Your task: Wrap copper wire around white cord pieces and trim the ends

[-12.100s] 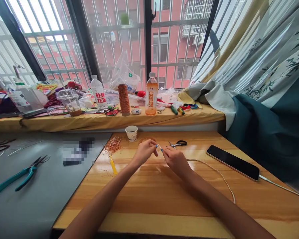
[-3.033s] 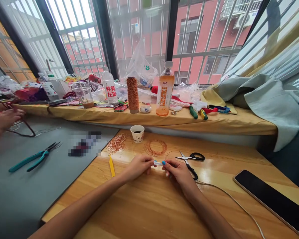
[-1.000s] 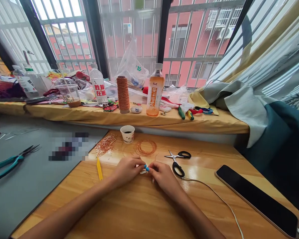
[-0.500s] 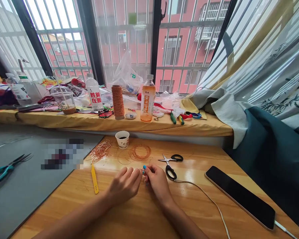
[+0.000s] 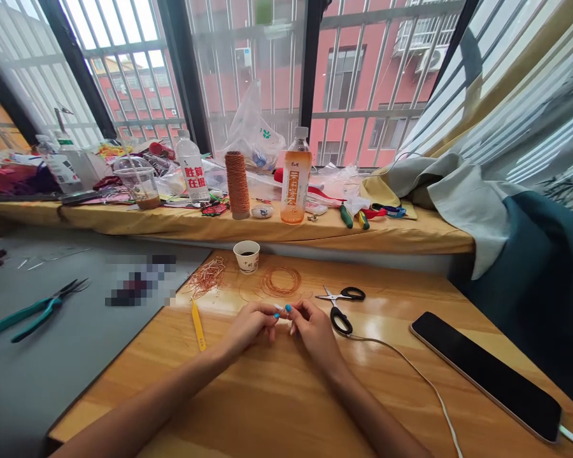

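My left hand [image 5: 254, 326] and my right hand [image 5: 314, 329] meet fingertip to fingertip above the wooden table. Both are closed in a pinch, thumbs with blue nails nearly touching. A tiny whitish piece [image 5: 279, 308] shows between the fingertips; its kind is too small to make out. Just beyond the hands lies a coil of thin copper-coloured strand [image 5: 281, 291]. Scissors [image 5: 333, 295] with black handles rest spread apart to the right of my right hand. Yellow tweezers [image 5: 198, 327] lie to the left of my left hand.
A paper cup [image 5: 247, 262] of dark liquid stands behind the hands, beside loose copper-coloured strands [image 5: 205, 277]. A phone [image 5: 487, 375] with a white cable lies right. Teal pliers [image 5: 38, 312] rest on the grey surface. The cluttered ledge bears a copper-coloured spool [image 5: 237, 184] and bottles.
My left hand has turned, so its thumb and the whitish piece now show at the fingertips. The whole view has shifted slightly; the tools keep their places on the table.
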Motion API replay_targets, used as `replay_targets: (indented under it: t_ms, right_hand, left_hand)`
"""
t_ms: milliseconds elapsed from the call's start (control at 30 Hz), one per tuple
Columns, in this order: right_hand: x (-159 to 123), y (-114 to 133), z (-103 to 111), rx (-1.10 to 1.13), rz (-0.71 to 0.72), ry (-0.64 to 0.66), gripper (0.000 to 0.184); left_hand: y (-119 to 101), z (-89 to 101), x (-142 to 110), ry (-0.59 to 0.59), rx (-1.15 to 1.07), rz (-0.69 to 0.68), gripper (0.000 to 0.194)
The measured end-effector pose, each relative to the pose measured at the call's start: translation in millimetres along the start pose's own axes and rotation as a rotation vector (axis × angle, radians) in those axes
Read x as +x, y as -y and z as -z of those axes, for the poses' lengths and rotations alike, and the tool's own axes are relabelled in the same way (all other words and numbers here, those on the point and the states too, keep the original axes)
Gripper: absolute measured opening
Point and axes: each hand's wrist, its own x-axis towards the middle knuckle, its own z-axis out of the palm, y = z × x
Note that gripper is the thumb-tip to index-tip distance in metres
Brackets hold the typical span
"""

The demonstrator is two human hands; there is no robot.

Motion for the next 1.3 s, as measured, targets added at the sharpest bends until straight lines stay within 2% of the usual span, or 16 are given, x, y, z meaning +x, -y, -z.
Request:
replay_targets:
  t_ms: [67,133,267,333,467,533,600,700,767,867,1000,1100,1167,1233,1300]
  right_hand:
    - [4,-3,3,0.005,-0.018,0.071,0.019]
    - [7,-5,6,0.022,-0.045,0.141,0.019]
    - [12,-9,9,0.081,-0.097,0.212,0.022]
    - [14,-8,13,0.113,-0.154,0.250,0.025]
    - [15,5,27,0.110,-0.271,0.442,0.026]
    - [13,11,34,0.099,-0.281,0.532,0.025]
    - [12,14,37,0.115,-0.271,0.560,0.026]
    - [13,9,32,0.170,-0.248,0.429,0.025]
    - [15,5,27,0.148,-0.204,0.313,0.023]
    - [16,1,20,0.043,-0.104,0.245,0.021]
    - [10,-1,12,-0.082,-0.014,0.125,0.020]
    - [1,-1,4,-0.234,0.062,0.061,0.023]
    - [-5,-1,-1,-0.425,0.178,-0.002,0.024]
    - [-11,1,-2,-0.670,0.359,-0.037,0.025]
    - [-15,5,0,-0.876,0.566,0.011,0.027]
  left_hand:
    - [3,1.3,0,-0.010,-0.016,-0.024,0.042]
    - [5,1.7,0,-0.052,0.057,-0.101,0.043]
    - [7,2.1,-1,-0.144,0.446,-0.384,0.028]
    - [7,2.8,-1,-0.162,0.645,-0.467,0.027]
    - [8,5.9,-1,-0.076,0.878,-0.562,0.027]
    - [8,7.4,-2,-0.002,0.913,-0.620,0.029]
    - [7,8.2,-3,0.056,0.914,-0.666,0.030]
    - [6,7.1,-5,0.127,0.799,-0.672,0.029]
    - [5,5.1,-6,0.147,0.643,-0.618,0.027]
    - [5,2.5,-6,0.112,0.377,-0.491,0.025]
    - [5,2.7,-2,0.037,0.051,-0.311,0.033]
    - [4,4.1,1,-0.006,-0.105,-0.246,0.033]
    - [4,5.1,3,-0.021,-0.139,-0.221,0.029]
    - [4,6.5,5,-0.055,-0.140,-0.196,0.026]
    - [5,8.4,7,-0.090,-0.067,-0.190,0.025]
